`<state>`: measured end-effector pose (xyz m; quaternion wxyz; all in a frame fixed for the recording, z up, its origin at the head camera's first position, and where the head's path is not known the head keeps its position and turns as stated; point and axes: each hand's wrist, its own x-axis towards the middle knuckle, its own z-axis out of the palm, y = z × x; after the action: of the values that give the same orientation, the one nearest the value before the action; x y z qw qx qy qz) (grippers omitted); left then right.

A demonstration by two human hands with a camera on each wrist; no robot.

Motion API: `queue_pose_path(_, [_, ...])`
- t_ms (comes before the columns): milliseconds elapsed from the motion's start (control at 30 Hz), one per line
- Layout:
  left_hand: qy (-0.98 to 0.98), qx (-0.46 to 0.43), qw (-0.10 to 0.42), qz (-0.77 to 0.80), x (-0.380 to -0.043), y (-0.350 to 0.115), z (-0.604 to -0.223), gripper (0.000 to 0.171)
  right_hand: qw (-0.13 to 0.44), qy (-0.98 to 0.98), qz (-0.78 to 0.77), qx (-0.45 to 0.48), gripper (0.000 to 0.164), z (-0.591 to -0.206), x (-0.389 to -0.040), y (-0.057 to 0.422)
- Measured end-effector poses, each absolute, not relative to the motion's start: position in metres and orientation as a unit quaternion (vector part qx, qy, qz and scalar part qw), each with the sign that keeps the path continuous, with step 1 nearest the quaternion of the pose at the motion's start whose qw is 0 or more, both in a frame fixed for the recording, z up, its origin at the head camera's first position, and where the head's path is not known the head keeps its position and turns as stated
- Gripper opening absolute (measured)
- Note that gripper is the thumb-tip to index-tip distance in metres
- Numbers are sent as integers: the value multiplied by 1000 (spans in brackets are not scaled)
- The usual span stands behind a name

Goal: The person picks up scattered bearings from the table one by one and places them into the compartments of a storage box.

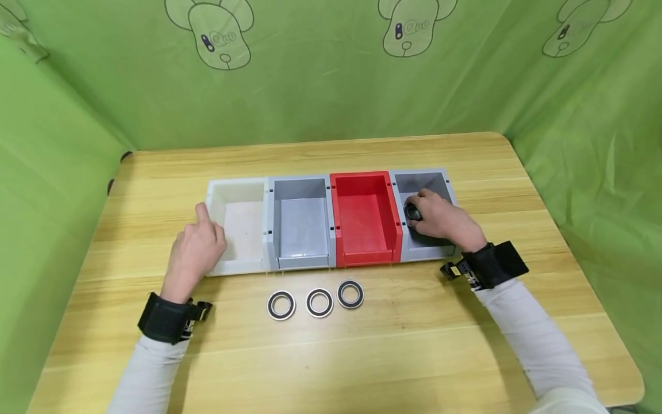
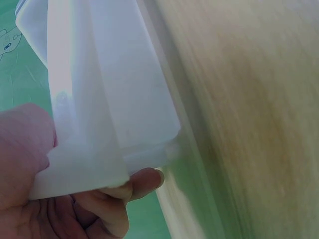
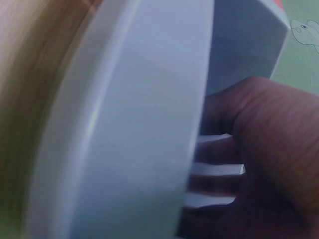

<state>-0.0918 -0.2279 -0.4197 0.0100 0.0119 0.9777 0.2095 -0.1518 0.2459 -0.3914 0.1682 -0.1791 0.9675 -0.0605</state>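
Observation:
Four-sided open bins stand joined in a row. My left hand (image 1: 196,244) grips the side wall of the white bin (image 1: 239,267) at the row's left end; in the left wrist view the thumb and the fingers (image 2: 144,183) lie on opposite sides of that wall (image 2: 89,164). My right hand (image 1: 439,215) reaches into the grey bin (image 1: 429,252) at the right end and holds a dark bearing (image 1: 412,212) between thumb and fingers. In the right wrist view the bin's front wall (image 3: 139,119) hides the fingertips and the bearing.
Between the end bins are another grey bin (image 1: 302,263) and a red bin (image 1: 366,257). Three ball bearings, a left one (image 1: 272,314), a middle one (image 1: 310,311) and a right one (image 1: 341,301), lie flat on the wooden table (image 1: 362,362). Green cloth (image 1: 320,103) surrounds the table.

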Motion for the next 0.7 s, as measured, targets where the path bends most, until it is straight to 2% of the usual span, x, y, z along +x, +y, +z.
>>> queue_pose_path(133, [978, 9, 13, 208, -92, -228, -418, 34, 192, 966, -58, -164, 49, -390, -153, 244])
queue_pose_path(467, [978, 8, 13, 208, -91, -227, -417, 33, 199, 969, -65, -132, 60, -375, -140, 236])
queue_pose_path(600, [978, 11, 9, 206, -91, -227, -417, 33, 159, 975, -83, -131, 57, -363, -126, 233])
queue_pose_path(700, [978, 12, 7, 208, -91, -227, -419, 34, 93, 980, -101, -146, 51, -355, -112, 230])
